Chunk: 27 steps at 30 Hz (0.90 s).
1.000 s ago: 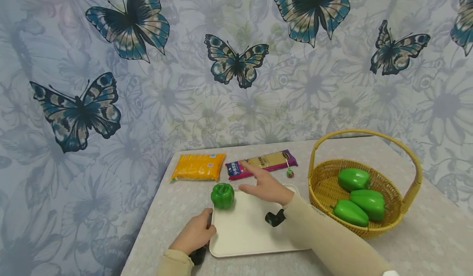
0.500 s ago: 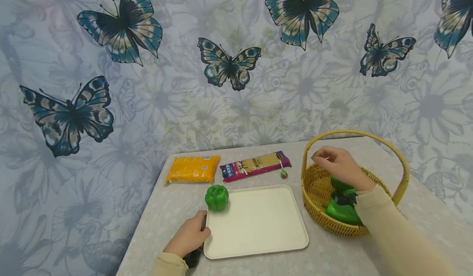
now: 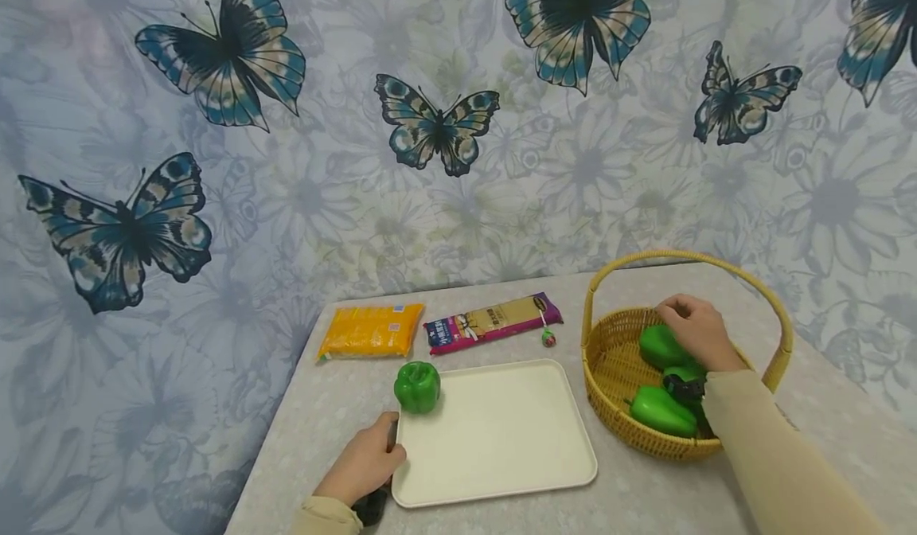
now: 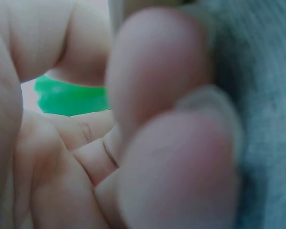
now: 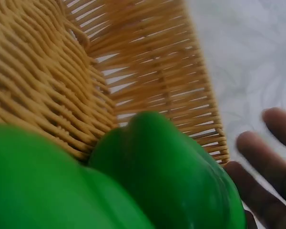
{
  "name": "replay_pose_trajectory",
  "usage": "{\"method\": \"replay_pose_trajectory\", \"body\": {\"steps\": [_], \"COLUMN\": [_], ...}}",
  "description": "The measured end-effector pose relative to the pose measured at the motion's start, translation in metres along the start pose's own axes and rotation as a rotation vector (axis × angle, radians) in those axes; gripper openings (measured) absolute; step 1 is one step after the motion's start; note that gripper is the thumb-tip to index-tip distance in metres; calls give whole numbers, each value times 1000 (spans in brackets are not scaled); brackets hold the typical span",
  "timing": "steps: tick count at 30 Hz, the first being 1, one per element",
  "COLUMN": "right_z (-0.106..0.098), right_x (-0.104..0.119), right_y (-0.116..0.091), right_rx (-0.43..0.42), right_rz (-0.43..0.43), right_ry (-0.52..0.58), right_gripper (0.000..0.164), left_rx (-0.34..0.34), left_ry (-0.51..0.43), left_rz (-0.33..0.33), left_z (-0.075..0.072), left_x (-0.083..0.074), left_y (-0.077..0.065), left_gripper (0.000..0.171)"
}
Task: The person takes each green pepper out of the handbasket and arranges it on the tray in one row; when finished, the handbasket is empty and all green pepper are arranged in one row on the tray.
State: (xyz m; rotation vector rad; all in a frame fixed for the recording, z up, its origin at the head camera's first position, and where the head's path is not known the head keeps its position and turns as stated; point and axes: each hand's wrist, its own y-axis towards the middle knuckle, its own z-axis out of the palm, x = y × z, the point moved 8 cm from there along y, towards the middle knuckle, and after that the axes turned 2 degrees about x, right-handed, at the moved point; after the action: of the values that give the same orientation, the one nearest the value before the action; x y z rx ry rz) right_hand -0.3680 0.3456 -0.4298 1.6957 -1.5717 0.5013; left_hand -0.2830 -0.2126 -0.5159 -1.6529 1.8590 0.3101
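Observation:
My left hand point(image 3: 365, 455) grips the left edge of a cream tray point(image 3: 501, 435), its thumb on the rim. In the left wrist view its fingers point(image 4: 157, 57) are curled. A green bell pepper point(image 3: 418, 387) stands at the tray's far left corner. My right hand point(image 3: 695, 329) is over a wicker basket point(image 3: 609, 368) at the right, with its fingers point(image 5: 262, 157) extended beside the rearmost green bell pepper point(image 3: 661, 347) and the basket rim. A second bell pepper point(image 3: 662, 411) lies in front; a third is mostly hidden under the wrist.
An orange packet point(image 3: 371, 331) and a long purple-and-gold packet point(image 3: 494, 324) lie behind the tray. A small wrapped lollipop point(image 3: 548, 337) is by the long packet's right end. The basket's tall handle point(image 3: 688, 258) arches over it. A patterned wall point(image 3: 315, 224) closes off the back.
My right hand has moved from above the tray, near the bell pepper there, rightward and then down into the basket. My left hand stays at the tray's edge.

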Motion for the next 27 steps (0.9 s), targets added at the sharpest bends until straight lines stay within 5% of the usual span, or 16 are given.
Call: {"method": "replay_pose_trajectory", "body": {"steps": [7, 13, 27], "right_z": [16, 27, 37], "right_x": [3, 5, 6], "right_y": [-1, -3, -3], "right_rx": [154, 259, 311], "right_rz": [-6, -40, -121], "right_ry": [-125, -115, -119], "right_gripper": [45, 38, 40], "left_rx": [-13, -14, -23], "left_ry": [26, 26, 26], "left_rz": [-6, 0, 19], "left_z": [-3, -4, -2], "left_x": [-1, -3, -5], "left_y": [0, -1, -1], "left_gripper": [63, 62, 61]}}
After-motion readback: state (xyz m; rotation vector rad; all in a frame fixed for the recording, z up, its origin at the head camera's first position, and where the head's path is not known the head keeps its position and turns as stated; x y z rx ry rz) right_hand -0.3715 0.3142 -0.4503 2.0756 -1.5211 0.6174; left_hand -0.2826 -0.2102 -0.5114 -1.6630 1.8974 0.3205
